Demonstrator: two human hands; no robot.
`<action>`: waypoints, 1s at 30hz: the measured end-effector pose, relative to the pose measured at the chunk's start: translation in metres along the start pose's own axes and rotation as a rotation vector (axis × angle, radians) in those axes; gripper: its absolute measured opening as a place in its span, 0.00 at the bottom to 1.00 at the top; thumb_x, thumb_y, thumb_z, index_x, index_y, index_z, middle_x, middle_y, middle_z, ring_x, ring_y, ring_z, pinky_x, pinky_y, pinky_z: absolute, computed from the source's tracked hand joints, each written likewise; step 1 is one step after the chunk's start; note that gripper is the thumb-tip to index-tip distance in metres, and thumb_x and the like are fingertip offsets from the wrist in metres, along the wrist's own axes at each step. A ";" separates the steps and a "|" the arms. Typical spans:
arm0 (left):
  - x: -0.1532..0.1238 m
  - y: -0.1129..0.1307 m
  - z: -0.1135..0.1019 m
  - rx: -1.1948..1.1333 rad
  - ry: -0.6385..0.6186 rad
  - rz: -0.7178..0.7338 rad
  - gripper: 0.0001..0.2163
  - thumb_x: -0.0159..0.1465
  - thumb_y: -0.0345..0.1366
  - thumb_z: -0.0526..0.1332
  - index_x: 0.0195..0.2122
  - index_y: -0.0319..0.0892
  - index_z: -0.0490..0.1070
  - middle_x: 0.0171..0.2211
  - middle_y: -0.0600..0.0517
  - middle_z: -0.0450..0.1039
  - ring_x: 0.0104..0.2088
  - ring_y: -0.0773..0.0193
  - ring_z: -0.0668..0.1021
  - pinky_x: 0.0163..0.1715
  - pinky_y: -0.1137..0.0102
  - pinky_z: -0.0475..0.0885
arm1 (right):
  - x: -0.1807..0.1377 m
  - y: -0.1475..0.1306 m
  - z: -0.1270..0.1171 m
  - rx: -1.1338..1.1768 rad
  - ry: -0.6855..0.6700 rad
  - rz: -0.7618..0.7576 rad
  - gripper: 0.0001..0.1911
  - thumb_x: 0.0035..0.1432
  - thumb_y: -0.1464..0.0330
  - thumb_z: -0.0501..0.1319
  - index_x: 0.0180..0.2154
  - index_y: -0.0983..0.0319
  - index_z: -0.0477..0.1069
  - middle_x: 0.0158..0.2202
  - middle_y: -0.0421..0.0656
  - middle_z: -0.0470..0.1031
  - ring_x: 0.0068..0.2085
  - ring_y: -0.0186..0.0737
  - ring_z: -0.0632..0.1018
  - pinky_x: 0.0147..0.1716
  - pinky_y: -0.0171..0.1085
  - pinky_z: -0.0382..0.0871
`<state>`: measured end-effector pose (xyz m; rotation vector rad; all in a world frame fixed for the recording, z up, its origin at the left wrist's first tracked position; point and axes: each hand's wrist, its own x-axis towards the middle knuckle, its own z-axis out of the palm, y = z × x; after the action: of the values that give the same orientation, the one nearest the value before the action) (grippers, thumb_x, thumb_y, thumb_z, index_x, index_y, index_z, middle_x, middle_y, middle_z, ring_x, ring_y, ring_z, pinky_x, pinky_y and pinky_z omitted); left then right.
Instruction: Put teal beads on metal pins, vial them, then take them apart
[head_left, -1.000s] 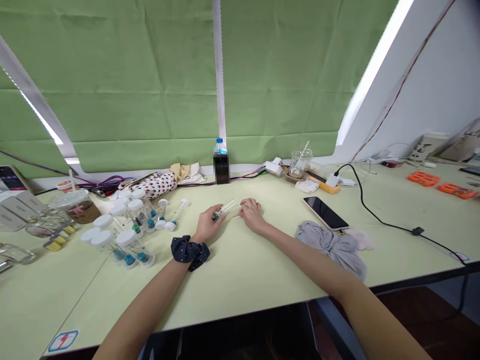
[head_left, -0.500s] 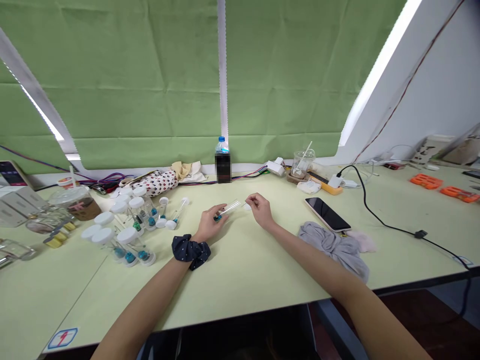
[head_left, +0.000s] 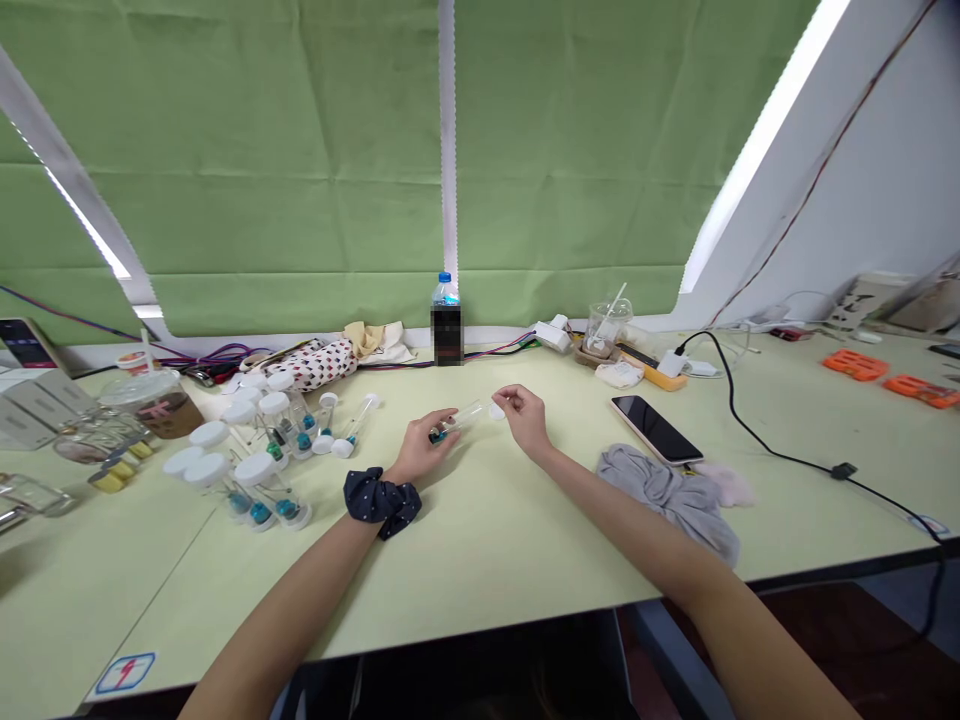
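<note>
Clear cylindrical tube (head_left: 469, 413) is gripped in the fingers of the left hand (head_left: 420, 449), in front of the transparent blue-capped bottle (head_left: 445, 293), whose lower part is masked by dark blocks. One end of the tube is covered by those fingers, beside which something blue is partly seen. Right of the bottle and in front of it, the fingertips of the right hand (head_left: 529, 423) are brought together; whether anything is pinched there cannot be told. Close by them, a round white cap (head_left: 496, 411) is seen. Left of the bottle, white-lidded clear tubes (head_left: 259, 495) are clustered on the pale yellow-green surface (head_left: 465, 560), partly hidden by one another; blue pieces and a green one are contained in them.
</note>
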<state>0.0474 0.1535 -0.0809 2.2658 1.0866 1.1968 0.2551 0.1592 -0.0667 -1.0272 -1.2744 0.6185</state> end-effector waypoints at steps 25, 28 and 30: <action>0.004 -0.005 0.003 -0.320 0.013 -0.174 0.20 0.64 0.46 0.52 0.55 0.43 0.58 0.39 0.48 0.71 0.32 0.68 0.73 0.31 0.72 0.70 | 0.009 0.037 -0.012 -0.699 -0.429 -0.065 0.12 0.53 0.74 0.57 0.40 0.59 0.70 0.40 0.45 0.68 0.41 0.41 0.71 0.43 0.40 0.65; 0.003 -0.004 0.002 -0.195 0.021 -0.175 0.21 0.62 0.46 0.55 0.53 0.44 0.62 0.38 0.50 0.71 0.30 0.68 0.72 0.31 0.72 0.69 | 0.013 0.032 -0.011 -0.359 -0.285 0.021 0.13 0.50 0.67 0.61 0.40 0.59 0.64 0.37 0.41 0.67 0.35 0.37 0.73 0.37 0.39 0.68; 0.003 -0.003 0.001 -0.149 0.011 -0.151 0.20 0.61 0.46 0.56 0.53 0.44 0.64 0.39 0.50 0.72 0.31 0.68 0.72 0.33 0.72 0.69 | 0.016 0.027 -0.010 -0.080 -0.182 0.098 0.17 0.50 0.61 0.61 0.41 0.57 0.61 0.37 0.39 0.66 0.34 0.36 0.75 0.34 0.37 0.69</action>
<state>0.0484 0.1577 -0.0815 2.0298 1.1121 1.1882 0.2724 0.1819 -0.0827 -1.1249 -1.4232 0.7546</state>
